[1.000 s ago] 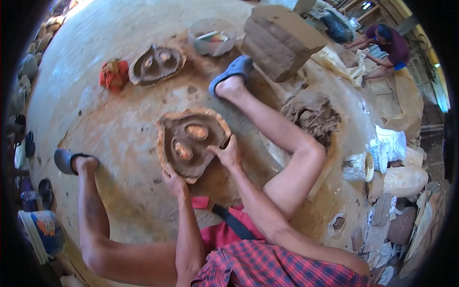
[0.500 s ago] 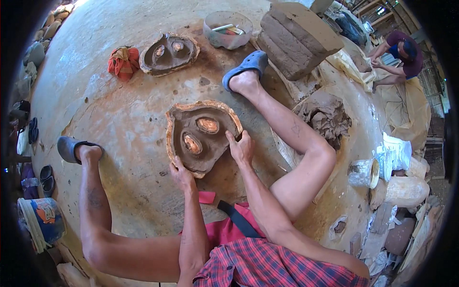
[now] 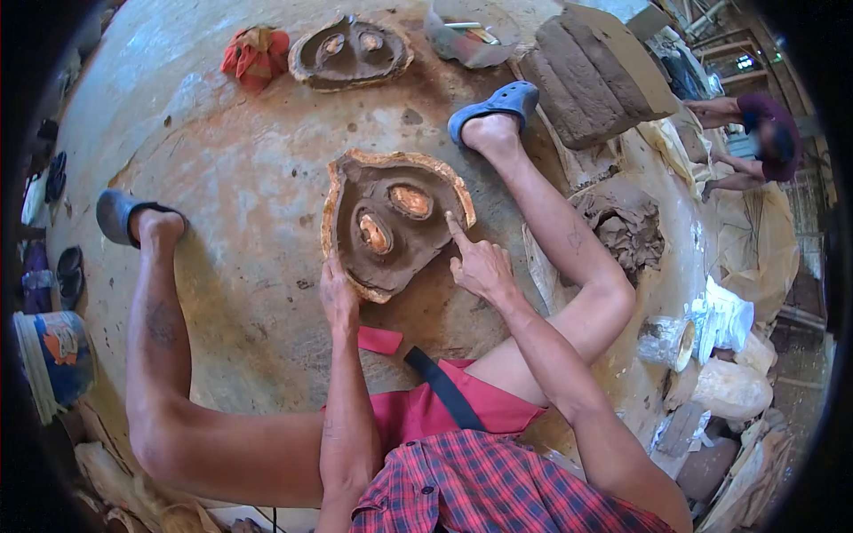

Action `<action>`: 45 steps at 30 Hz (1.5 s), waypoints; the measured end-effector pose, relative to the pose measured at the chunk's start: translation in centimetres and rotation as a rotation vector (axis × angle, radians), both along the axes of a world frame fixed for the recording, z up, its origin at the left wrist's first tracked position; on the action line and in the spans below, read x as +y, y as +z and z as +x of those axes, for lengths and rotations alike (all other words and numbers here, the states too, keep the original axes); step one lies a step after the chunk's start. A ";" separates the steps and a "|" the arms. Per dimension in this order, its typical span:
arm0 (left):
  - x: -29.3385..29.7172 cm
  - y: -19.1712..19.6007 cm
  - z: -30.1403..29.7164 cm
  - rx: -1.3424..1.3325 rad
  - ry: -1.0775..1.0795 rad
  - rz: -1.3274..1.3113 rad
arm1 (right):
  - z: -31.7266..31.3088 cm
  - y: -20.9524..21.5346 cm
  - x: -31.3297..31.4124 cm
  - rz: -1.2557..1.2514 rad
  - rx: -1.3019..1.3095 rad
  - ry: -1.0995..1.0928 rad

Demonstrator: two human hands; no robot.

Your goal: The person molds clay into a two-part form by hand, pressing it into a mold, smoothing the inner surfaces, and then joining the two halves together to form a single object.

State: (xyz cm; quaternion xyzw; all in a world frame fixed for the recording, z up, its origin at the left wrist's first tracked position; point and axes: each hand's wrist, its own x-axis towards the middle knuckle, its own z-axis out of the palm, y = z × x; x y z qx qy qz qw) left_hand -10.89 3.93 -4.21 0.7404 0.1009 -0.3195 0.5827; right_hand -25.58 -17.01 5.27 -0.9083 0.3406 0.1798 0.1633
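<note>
A brown clay mask-shaped piece [image 3: 391, 222] with two oval eye bulges lies on the floor between my spread legs. My left hand [image 3: 338, 293] rests on its lower left rim, fingers pressing the edge. My right hand [image 3: 480, 262] touches the right rim, its index finger stretched out onto the clay and the other fingers curled. Neither hand holds a tool.
A second clay mask [image 3: 351, 53] and a red cloth [image 3: 256, 55] lie farther off. A plastic bowl [image 3: 471, 34], large clay blocks [image 3: 591, 80] and a clay lump [image 3: 626, 226] sit to the right. Another person [image 3: 755, 142] crouches at far right. A bucket [image 3: 53, 355] stands left.
The view has tilted down and closer. My right hand slid from the mask's lower edge to its right rim, index finger now extended.
</note>
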 end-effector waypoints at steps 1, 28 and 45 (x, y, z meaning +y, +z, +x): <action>0.0 0.4 -0.2 0.071 0.025 -0.055 | -0.5 -0.3 0.1 0.006 0.013 0.007; -0.3 0.3 -0.7 -0.099 0.025 0.015 | -0.5 -2.6 4.7 0.165 -0.196 0.262; -0.3 -0.1 -0.5 -0.097 0.073 -0.073 | -2.2 -4.0 2.7 -0.170 -0.142 0.333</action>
